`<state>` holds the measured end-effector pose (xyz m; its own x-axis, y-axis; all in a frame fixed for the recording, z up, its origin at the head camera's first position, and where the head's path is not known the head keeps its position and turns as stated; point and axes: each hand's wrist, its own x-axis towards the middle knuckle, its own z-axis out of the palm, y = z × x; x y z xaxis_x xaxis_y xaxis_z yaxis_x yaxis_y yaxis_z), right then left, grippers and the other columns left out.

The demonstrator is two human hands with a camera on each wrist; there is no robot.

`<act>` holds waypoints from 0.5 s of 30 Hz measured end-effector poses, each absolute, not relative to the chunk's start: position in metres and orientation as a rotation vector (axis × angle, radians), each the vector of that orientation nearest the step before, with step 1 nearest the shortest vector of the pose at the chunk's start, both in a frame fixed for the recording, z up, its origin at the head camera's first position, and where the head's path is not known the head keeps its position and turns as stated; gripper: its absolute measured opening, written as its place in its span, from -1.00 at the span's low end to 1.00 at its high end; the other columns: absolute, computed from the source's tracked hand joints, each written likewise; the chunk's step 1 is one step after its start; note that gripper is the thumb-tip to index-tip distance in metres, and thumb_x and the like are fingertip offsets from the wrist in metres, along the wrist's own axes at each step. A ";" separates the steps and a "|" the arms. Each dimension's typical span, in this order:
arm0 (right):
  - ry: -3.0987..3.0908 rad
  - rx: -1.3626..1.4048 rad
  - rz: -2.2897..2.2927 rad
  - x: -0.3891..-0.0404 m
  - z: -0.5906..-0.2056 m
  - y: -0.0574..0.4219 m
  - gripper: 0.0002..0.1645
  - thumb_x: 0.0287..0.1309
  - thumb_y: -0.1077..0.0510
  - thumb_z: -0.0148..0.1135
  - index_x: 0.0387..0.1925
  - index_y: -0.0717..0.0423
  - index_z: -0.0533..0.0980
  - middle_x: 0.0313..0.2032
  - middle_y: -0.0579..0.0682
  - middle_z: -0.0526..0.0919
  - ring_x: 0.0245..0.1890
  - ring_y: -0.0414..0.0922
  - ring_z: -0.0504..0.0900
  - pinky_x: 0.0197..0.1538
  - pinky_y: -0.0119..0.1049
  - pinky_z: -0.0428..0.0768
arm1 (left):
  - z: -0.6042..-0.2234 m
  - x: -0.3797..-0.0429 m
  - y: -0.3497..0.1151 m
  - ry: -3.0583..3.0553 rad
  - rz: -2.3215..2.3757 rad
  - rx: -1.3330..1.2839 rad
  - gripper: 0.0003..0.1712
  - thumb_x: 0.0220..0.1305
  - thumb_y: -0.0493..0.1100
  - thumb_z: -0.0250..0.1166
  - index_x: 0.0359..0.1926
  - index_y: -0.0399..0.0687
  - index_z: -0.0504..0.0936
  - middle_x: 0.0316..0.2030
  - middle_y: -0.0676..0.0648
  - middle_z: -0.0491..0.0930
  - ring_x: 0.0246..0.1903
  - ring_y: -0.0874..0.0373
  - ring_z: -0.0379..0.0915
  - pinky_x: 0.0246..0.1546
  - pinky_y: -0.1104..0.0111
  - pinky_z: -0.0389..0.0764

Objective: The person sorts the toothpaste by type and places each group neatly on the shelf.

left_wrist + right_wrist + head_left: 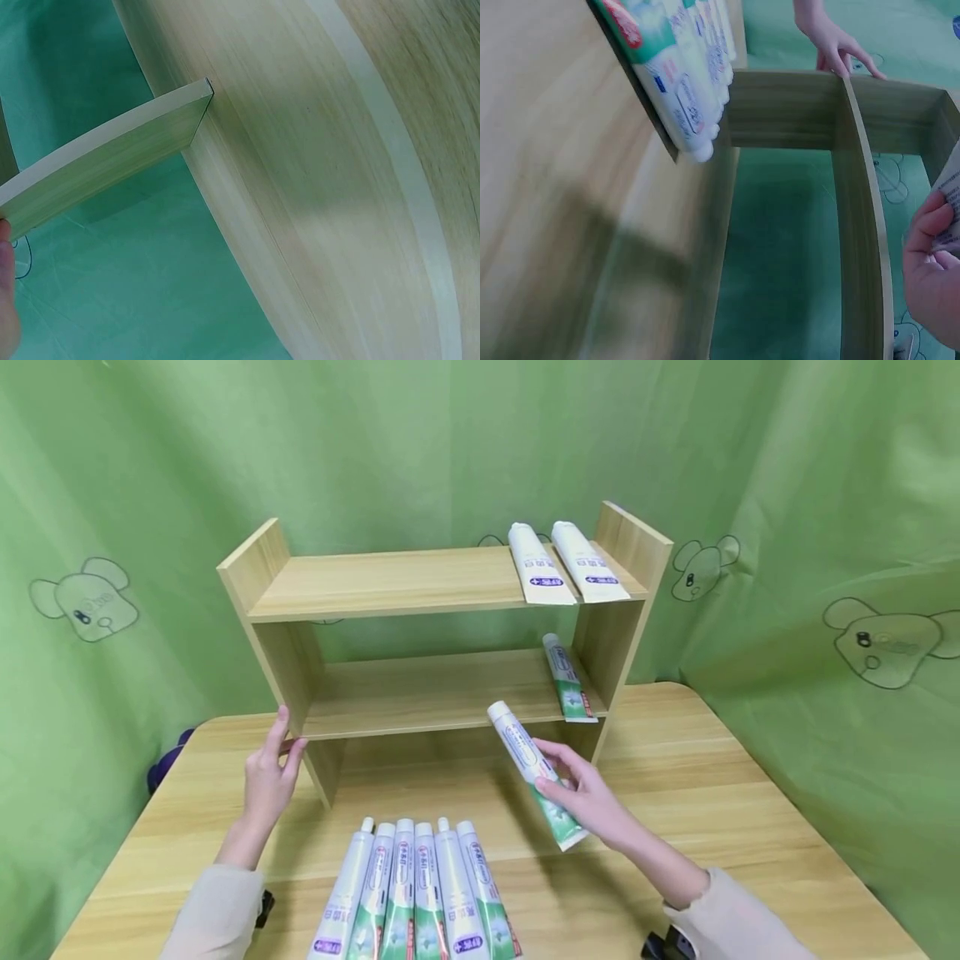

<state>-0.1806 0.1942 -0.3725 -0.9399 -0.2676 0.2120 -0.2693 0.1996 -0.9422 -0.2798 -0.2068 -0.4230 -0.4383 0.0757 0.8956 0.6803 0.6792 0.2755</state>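
Observation:
My right hand point(588, 793) grips a white-and-green toothpaste tube point(528, 756), thumb on its near face and cap tilted up toward the left. The tube is in front of the shelf, below its middle board. In the right wrist view, the same hand point(934, 274) holds the tube at the right edge. My left hand point(270, 772) touches the front edge of the wooden shelf point(390, 693) at its left side panel, where the middle board joins, index finger pointing up. One of its fingers point(6, 262) shows at the board's edge in the left wrist view.
Two white toothpaste tubes point(543, 572) lie on the top board's right end. A green-and-white tube point(567, 681) lies on the middle board at right. Several tubes point(405, 885) form a row on the wooden table point(675, 760) in front. Green curtains surround it.

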 end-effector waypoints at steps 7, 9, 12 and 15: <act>-2.333 0.160 2.060 -0.201 -0.357 0.189 -0.41 0.27 0.25 -0.01 0.29 0.30 0.12 0.07 0.35 0.34 -0.41 -0.30 0.50 -0.46 -0.51 0.60 | -0.419 -0.281 -0.209 -1.912 -0.774 -0.587 -0.08 -0.05 -0.54 0.26 0.33 -0.01 0.14 -0.25 -0.51 0.53 -0.57 -0.27 0.55 -0.55 0.05 0.64; -2.319 0.095 2.128 -0.204 -0.355 0.188 -0.38 0.31 0.21 -0.05 0.33 0.29 0.06 0.11 0.33 0.31 -0.36 -0.32 0.48 -0.40 -0.55 0.59 | -0.419 -0.282 -0.209 -1.917 -0.770 -0.593 -0.06 -0.07 -0.55 0.27 0.33 0.00 0.14 -0.24 -0.52 0.52 -0.56 -0.28 0.55 -0.54 0.05 0.64; -2.316 0.080 2.221 -0.206 -0.353 0.187 -0.31 0.31 0.21 -0.08 0.37 0.25 -0.08 0.20 0.30 0.22 -0.29 -0.34 0.48 -0.31 -0.58 0.59 | -0.421 -0.282 -0.209 -1.918 -0.771 -0.600 -0.08 -0.05 -0.55 0.26 0.33 -0.01 0.13 -0.22 -0.53 0.50 -0.55 -0.29 0.55 -0.55 0.05 0.64; -2.299 0.129 2.287 -0.204 -0.354 0.188 -0.21 0.25 0.28 -0.06 0.39 0.21 -0.19 0.29 0.29 0.08 -0.16 -0.31 0.45 -0.17 -0.58 0.58 | -0.423 -0.281 -0.209 -1.919 -0.771 -0.604 -0.13 0.01 -0.49 0.24 0.34 -0.02 0.13 -0.20 -0.54 0.49 -0.56 -0.28 0.55 -0.55 0.06 0.64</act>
<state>-0.2043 0.1883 -0.3535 -0.9914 -0.1295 -0.0176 0.0169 0.0065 -0.9998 -0.2812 -0.2087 -0.4227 -0.4289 0.0889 0.8990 0.6860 0.6795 0.2600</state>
